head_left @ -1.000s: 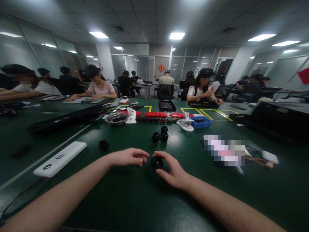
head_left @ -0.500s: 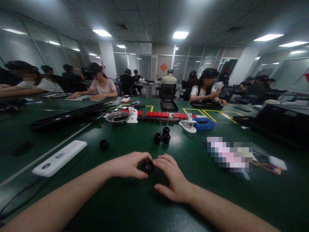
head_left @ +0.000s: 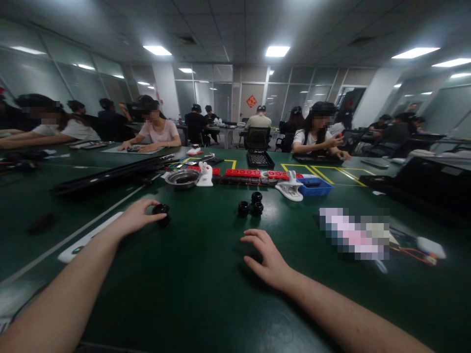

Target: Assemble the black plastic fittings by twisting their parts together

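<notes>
A person sits at a wide dark green table (head_left: 206, 294), seen from a camera on their own head. Their left hand (head_left: 138, 216) reaches out to the left, fingers pinched on a small round black plastic part (head_left: 161, 209) that sits above a second dark piece (head_left: 164, 220); whether the two are already touching cannot be told. The reach suggests parts are being gathered on that side. Their right hand (head_left: 268, 259) rests palm down near the middle of the table, fingers loosely spread, holding nothing.

Beyond the right hand, three more small round black parts (head_left: 250, 205) stand clustered together, seemingly a supply within easy reach. Partly hidden beneath the left forearm lies a long white rectangular device (head_left: 79, 245) with a small dark marking, too small to read. Further back sit a shallow round metal bowl (head_left: 182, 178), a row of red blocks (head_left: 253, 173), a white plastic clamp (head_left: 290, 189) and a small blue plastic tray (head_left: 313, 186). Yellow tape (head_left: 333, 175) outlines work areas on the table. Other people sit working at surrounding tables. A red diamond-shaped sign (head_left: 251, 101) hangs on the far door; its character is unreadable.
</notes>
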Demonstrator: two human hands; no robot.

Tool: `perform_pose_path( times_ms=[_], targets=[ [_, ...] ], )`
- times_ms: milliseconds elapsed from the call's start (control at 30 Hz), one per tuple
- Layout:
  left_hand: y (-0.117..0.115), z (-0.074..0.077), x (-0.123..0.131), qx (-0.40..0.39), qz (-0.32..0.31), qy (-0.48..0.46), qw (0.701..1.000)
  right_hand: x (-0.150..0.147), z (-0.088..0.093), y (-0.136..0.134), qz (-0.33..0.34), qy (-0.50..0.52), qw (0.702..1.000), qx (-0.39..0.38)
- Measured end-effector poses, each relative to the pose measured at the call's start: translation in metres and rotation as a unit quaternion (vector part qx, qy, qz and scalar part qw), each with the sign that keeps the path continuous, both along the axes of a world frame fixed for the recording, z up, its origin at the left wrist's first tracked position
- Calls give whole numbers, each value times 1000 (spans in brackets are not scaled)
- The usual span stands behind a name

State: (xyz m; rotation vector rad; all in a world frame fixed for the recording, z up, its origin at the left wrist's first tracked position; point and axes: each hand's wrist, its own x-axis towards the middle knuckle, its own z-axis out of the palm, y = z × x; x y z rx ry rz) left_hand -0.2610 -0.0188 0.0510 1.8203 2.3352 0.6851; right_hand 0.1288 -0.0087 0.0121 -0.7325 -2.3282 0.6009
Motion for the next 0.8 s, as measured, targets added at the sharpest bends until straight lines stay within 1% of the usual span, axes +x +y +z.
perform_pose_path(
  times_ms=[100, 167, 233, 267, 300, 333, 367, 400, 433, 467, 500, 533, 567, 600, 633, 667, 700, 733, 800],
  targets=[
    [6, -8, -4, -44, -27, 29, 998, 0, -2, 1, -4, 2, 1000, -6],
    [8, -11, -9, -76, -27, 54, 995, 0, -3, 2, -5, 1, 1000, -10],
    [9, -12, -9, -106, -22, 81, 991, 0, -5, 2, -6, -2, 1000, -10],
    [8, -10, -7, -103, -12, 97, 990, 0, -5, 1, -8, -3, 1000, -7],
    [7, -6, -2, -82, 0, 114, 990, 0, -4, 0, -11, -5, 1000, -1],
    [5, -1, 6, -39, 15, 137, 990, 1, -2, 0, -15, -5, 1000, 9],
    [2, 5, 17, 21, 31, 162, 986, 1, 1, 0, -19, -5, 1000, 23],
    [-1, 11, 32, 75, 17, 178, 981, 3, 6, 1, -24, -5, 999, 43],
    [-5, 16, 50, 118, -12, 175, 977, 4, 11, 4, -33, -4, 997, 64],
    [-8, 18, 71, 143, -59, 155, 976, 5, 18, 9, -44, -4, 995, 87],
    [-11, 19, 94, 134, -134, 130, 973, 6, 25, 16, -63, -3, 992, 106],
    [-14, 16, 119, 117, -213, 104, 965, 7, 32, 25, -92, -5, 989, 114],
    [-16, 11, 145, 82, -301, 82, 947, 8, 39, 38, -130, -9, 986, 108],
    [-17, 4, 170, 48, -383, 65, 920, 8, 45, 52, -171, -22, 981, 85],
    [-17, -5, 194, 21, -454, 53, 889, 9, 50, 69, -213, -43, 975, 45],
    [-16, -14, 216, 10, -497, 41, 867, 9, 53, 86, -232, -56, 971, 25],
    [-15, -24, 235, 5, -521, 30, 853, 9, 54, 104, -240, -69, 968, 8],
    [-13, -32, 251, 0, -533, 22, 846, 8, 54, 121, -246, -84, 966, -9],
    [-9, -45, 272, -8, -533, 10, 846, 7, 50, 152, -253, -114, 960, -38]
  ],
)
